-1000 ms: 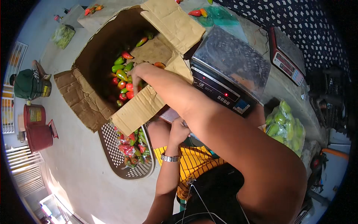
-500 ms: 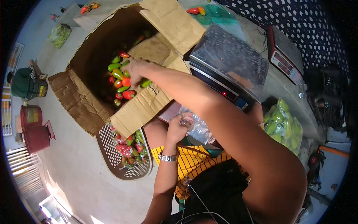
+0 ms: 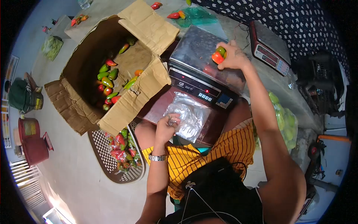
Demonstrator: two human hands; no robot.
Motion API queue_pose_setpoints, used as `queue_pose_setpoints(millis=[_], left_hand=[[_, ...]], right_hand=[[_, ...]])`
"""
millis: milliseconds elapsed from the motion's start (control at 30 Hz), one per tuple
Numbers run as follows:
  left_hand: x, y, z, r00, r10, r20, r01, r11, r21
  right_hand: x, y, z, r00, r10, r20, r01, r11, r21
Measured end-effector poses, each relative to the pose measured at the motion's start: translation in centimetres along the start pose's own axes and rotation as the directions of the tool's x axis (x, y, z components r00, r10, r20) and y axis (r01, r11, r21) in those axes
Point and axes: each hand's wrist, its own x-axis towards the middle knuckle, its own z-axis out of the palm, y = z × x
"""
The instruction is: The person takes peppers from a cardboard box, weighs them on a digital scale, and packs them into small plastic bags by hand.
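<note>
Right hand (image 3: 234,58): fingers closed around red and green peppers (image 3: 218,55), held over the right-hand part of the scale plate (image 3: 194,44); contact between peppers and plate cannot be told. Left hand (image 3: 167,128): apart from the right, fingers at the left edge of the clear plastic bags (image 3: 192,121); whether they grip cannot be told. The bags lie on the maroon tabletop (image 3: 152,112), before the scale's front edge. Left of the scale, an open cardboard box (image 3: 84,59) carries loose peppers (image 3: 107,82), several towards its near left corner. Below the box's near flap, a perforated basket (image 3: 102,158) contains bagged peppers (image 3: 121,147). A second scale (image 3: 270,46) sits beyond the right hand
</note>
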Motion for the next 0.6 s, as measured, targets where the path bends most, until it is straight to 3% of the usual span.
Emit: queue_pose_setpoints(millis=[200, 600], left_hand=[[-0.4, -0.2, 0.0, 0.998, -0.036, -0.042, 0.034, 0.998, -0.051], [-0.5, 0.4, -0.1, 0.997, -0.053, -0.055, 0.051, 0.998, -0.032]], right_hand=[[1.6, 1.1, 1.3, 0.990, 0.040, 0.134, -0.038, 0.999, -0.016], [3.1, -0.9, 2.4, 0.999, 0.029, 0.045, -0.027, 0.998, -0.054]])
